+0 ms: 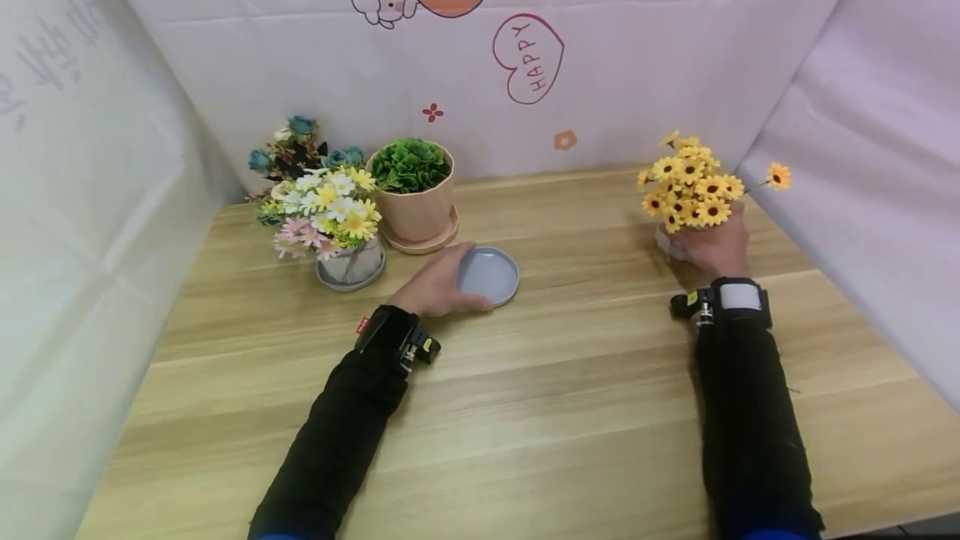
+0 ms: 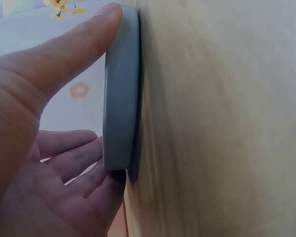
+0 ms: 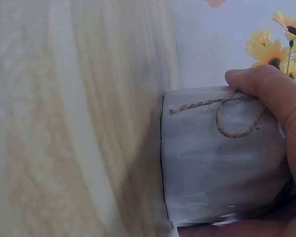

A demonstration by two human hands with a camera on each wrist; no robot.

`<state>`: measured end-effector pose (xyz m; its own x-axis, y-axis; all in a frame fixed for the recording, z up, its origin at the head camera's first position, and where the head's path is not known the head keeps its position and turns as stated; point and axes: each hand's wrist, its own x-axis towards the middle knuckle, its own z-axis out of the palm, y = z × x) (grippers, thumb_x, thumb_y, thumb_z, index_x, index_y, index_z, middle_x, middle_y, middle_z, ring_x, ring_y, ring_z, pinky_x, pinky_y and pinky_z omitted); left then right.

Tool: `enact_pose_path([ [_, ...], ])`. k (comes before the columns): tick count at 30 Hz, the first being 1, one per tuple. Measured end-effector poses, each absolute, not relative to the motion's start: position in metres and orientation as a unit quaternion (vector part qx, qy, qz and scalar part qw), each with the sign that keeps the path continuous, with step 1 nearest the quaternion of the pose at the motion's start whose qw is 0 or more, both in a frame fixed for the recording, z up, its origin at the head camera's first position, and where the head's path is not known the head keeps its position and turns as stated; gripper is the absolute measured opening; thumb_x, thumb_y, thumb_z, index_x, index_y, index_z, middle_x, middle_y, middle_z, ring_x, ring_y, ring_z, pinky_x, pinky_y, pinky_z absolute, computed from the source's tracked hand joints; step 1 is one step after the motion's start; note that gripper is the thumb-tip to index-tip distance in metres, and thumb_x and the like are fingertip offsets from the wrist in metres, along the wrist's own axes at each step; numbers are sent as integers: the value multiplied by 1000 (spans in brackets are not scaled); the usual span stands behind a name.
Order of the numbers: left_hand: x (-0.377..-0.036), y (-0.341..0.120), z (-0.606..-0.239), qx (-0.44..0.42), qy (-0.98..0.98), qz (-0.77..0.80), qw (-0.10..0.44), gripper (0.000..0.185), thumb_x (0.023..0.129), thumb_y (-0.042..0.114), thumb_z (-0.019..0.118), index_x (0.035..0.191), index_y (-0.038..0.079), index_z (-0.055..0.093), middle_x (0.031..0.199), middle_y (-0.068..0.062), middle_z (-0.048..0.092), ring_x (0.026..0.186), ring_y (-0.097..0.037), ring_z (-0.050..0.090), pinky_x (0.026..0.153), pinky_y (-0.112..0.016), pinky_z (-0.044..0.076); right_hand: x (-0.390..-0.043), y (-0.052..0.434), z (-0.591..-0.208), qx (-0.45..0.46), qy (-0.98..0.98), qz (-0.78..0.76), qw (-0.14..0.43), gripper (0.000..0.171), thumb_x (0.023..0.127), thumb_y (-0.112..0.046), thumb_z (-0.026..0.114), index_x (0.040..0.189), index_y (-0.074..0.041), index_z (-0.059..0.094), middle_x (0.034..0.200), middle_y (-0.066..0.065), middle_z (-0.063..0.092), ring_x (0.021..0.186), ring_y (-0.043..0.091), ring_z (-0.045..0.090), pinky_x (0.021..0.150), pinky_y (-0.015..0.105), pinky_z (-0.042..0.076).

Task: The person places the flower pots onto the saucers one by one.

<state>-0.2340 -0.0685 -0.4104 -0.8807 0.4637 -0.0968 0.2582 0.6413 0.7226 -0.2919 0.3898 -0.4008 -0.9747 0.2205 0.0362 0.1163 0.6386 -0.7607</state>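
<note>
Wooden table (image 1: 570,407) being worked at, grey saucer (image 1: 489,275) being pinched by left hand (image 1: 438,283), sunflower pot (image 3: 217,158) at three o'clock being clasped by right hand (image 1: 716,248)

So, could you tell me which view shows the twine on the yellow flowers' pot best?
The right wrist view: the twine loops across the grey pot beside the right hand. In the head view that hand hides the pot; the left wrist view shows none of it.

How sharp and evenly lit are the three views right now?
Head view: even, soft light, sharp, edges bowed by the wide lens. Left wrist view: grey saucer sharp, tabletop smeared. Right wrist view: grey pot fairly clear, wood blurred and washed out.
</note>
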Motion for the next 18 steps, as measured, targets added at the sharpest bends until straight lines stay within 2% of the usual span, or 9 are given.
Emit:
enact_pose_path([
  [4, -232, -66, -411, 208, 894, 372, 139, 111, 83, 38, 92, 164, 0, 28, 164, -20, 41, 148, -35, 45, 123, -51, 40, -291, 393, -400, -78, -917, 379, 96, 91, 89, -33, 84, 161, -7, 37, 160, 21, 50, 148, 42, 48, 121, 62, 39],
  [7, -229, -65, -411, 207, 897, 365, 136, 113, 81, 38, 93, 165, 0, 28, 165, -20, 40, 148, -35, 45, 123, -50, 40, -290, 394, -399, -83, -919, 367, 114, 91, 86, -33, 87, 160, -9, 41, 158, 21, 53, 145, 42, 51, 120, 63, 41],
  [9, -227, -65, -411, 203, 899, 363, 137, 113, 81, 38, 94, 165, 1, 27, 165, -19, 41, 148, -35, 45, 124, -50, 40, -289, 396, -398, -90, -920, 366, 105, 98, 87, -35, 86, 163, -6, 32, 162, 24, 46, 146, 46, 48, 120, 66, 38],
  [12, -223, -65, -408, 200, 901, 359, 141, 114, 81, 38, 93, 166, 3, 27, 166, -17, 40, 149, -34, 45, 124, -50, 39, -287, 395, -398, -94, -921, 366, 96, 102, 87, -36, 86, 164, -4, 28, 163, 26, 43, 147, 48, 45, 121, 67, 36],
  [15, -219, -66, -407, 201, 902, 352, 147, 113, 82, 38, 93, 166, 4, 26, 166, -17, 40, 149, -34, 44, 123, -50, 40, -287, 395, -399, -90, -921, 366, 95, 99, 87, -36, 86, 164, -7, 30, 164, 23, 44, 149, 45, 45, 123, 64, 36],
  [18, -216, -67, -408, 207, 903, 345, 149, 112, 82, 39, 93, 166, 4, 27, 166, -16, 40, 149, -33, 45, 123, -49, 41, -288, 396, -400, -78, -904, 411, 85, 91, 90, -33, 84, 164, -13, 35, 165, 14, 46, 152, 34, 45, 126, 55, 37],
])
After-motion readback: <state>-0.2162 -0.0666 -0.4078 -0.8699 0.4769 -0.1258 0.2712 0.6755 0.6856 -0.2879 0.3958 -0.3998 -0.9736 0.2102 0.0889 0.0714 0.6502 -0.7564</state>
